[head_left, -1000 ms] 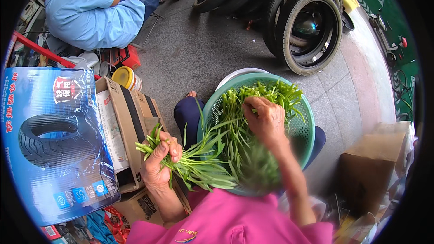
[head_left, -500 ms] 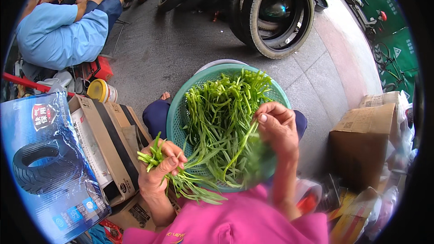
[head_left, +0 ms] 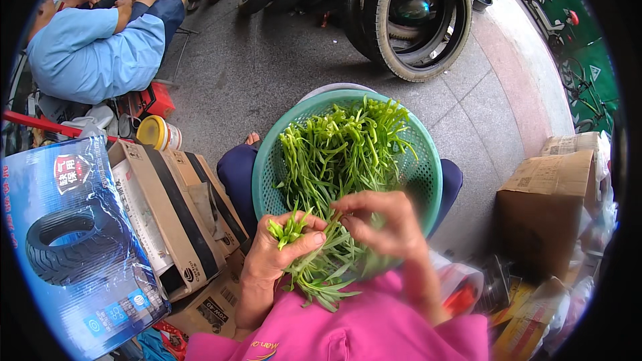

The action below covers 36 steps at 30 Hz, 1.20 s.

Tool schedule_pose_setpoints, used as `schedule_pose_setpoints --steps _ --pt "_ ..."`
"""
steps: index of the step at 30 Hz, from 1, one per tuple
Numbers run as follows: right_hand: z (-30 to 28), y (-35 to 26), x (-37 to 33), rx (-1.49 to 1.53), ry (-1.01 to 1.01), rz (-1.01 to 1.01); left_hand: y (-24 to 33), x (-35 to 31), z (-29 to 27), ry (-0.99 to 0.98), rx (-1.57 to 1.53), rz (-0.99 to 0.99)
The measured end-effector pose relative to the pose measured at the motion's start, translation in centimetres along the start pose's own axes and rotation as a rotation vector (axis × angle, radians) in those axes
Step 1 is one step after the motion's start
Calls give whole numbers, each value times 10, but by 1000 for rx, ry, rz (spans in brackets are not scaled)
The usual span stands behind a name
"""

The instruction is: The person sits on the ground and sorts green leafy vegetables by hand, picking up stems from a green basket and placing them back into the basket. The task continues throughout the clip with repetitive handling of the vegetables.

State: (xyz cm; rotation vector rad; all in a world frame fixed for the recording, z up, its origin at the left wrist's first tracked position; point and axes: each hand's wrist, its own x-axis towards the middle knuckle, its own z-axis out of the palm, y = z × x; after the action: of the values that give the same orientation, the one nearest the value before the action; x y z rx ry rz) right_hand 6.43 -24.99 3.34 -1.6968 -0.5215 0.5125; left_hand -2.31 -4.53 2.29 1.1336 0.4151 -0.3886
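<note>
A green plastic colander [head_left: 433,180] sits between my knees, heaped with water spinach [head_left: 344,147], its cut stem ends mostly toward the far rim. My left hand [head_left: 284,247] is closed around a small bunch of water spinach [head_left: 289,228]; stem ends poke out above the thumb and leaves trail below over the near rim. Close beside it, over the near part of the colander, my right hand [head_left: 388,224] is pinched, its fingertips almost at the bunch. Motion smears this hand; a blurred green stalk appears to hang under it.
Cardboard boxes [head_left: 177,214] and a blue tyre box [head_left: 80,241] stand at left. A brown carton [head_left: 548,207] and plastic bags are at right. Tyres [head_left: 414,20] stand ahead. A seated person in light blue [head_left: 93,50] is at far left, near a yellow-lidded tub [head_left: 157,132].
My right hand has moved left and nearer to me, from over the colander's right side to beside my left hand. My left hand, still gripping its bunch, has shifted right.
</note>
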Motion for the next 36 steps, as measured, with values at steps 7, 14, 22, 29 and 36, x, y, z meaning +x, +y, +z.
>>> schedule_pose_setpoints --steps 7,14,22,29,36 --pt "13 -1 -12 -771 -43 -441 0 -9 -1 -52 399 132" --pt "12 0 -12 -266 270 -371 10 -12 12 -91 346 133" --pt "-27 29 -13 386 899 -86 -8 3 -47 -36 -671 418" --pt "-45 66 -45 130 873 143 -14 3 -122 139 -1089 565" --pt "-23 70 -45 -647 653 73 -21 8 -127 104 -1226 559"
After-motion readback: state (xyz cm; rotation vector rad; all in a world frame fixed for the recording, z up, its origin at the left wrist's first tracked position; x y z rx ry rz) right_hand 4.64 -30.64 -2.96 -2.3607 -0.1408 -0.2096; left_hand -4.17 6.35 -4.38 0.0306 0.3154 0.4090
